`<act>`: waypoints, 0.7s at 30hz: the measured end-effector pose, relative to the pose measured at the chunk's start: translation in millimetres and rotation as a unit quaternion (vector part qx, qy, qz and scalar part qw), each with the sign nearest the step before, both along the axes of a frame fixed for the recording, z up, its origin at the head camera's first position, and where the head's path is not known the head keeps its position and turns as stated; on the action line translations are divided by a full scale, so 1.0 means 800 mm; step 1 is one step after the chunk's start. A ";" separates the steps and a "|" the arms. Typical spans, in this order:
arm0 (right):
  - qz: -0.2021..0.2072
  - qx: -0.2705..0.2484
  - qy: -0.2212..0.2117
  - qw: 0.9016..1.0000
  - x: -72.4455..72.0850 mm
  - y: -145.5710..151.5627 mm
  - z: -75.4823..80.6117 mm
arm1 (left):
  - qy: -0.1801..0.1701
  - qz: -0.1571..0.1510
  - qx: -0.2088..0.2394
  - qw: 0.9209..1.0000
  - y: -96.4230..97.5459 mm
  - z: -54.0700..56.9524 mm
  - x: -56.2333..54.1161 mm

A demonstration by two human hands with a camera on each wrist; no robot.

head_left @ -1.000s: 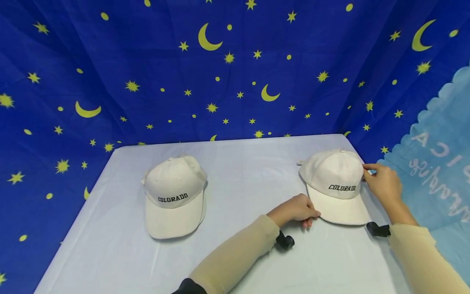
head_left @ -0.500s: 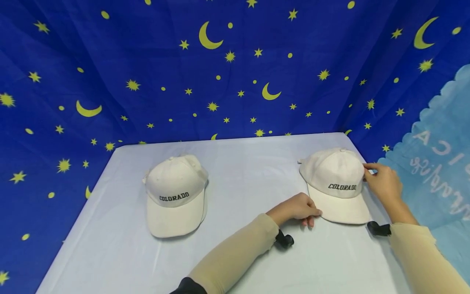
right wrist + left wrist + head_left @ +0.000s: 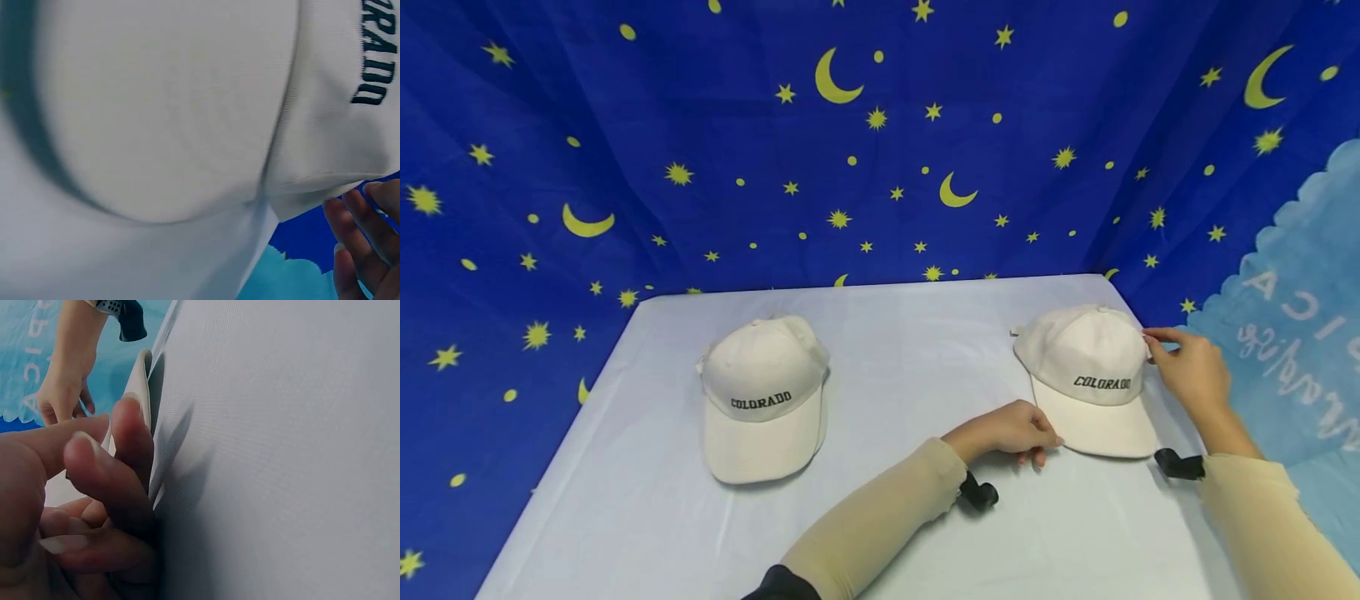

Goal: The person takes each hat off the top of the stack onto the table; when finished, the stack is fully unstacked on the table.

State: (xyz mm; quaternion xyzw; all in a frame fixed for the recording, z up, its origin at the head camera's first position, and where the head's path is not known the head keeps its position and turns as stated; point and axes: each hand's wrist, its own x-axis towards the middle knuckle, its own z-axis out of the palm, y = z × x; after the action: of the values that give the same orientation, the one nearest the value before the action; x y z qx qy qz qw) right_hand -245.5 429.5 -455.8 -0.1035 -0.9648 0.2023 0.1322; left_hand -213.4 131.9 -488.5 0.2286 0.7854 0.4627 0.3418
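- The left hand (image 3: 1011, 429) is pinching the near-left end of the brim (image 3: 1101, 427) on the right-hand cap (image 3: 1086, 354), its other fingers curling beneath.
- The right hand (image 3: 1197, 372) is gripping the same cap's side rim between thumb and finger; the two hands are working well apart, on opposite sides of it.
- That cap is sitting near the far right corner of the table (image 3: 902, 367), crown up, with its brim pointing to the near edge and black COLORADO lettering showing.
- Beige sleeves (image 3: 883, 521) are covering both forearms, and a black device is jutting out at each wrist.
- The left-hand cap (image 3: 760, 400) is lying toward the table's left edge (another brim-like edge is peeking out beneath it), bearing the same lettering.
- A blue backdrop (image 3: 737, 108) with yellow stars and moons is hanging behind the far edge, and a light-blue cloth (image 3: 1300, 250) is showing beyond the right edge.
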 end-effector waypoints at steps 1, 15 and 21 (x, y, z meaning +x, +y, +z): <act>0.000 0.000 0.005 1.000 -0.001 -0.001 0.002 | 0.000 0.000 -0.001 1.000 -0.001 0.001 0.001; 0.004 -0.017 0.065 0.998 -0.001 -0.029 0.025 | 0.033 -0.014 -0.035 0.999 -0.022 0.018 0.008; 0.036 -0.026 0.090 0.995 0.003 -0.058 0.046 | 0.070 0.009 -0.047 0.996 -0.045 0.026 0.001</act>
State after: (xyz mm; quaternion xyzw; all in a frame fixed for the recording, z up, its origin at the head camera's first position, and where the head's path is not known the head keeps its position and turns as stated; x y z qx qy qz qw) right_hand -242.7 383.2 -419.1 -0.0536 -0.9463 0.2408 0.2089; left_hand -212.9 95.8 -467.4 0.2370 0.8305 0.4111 0.2917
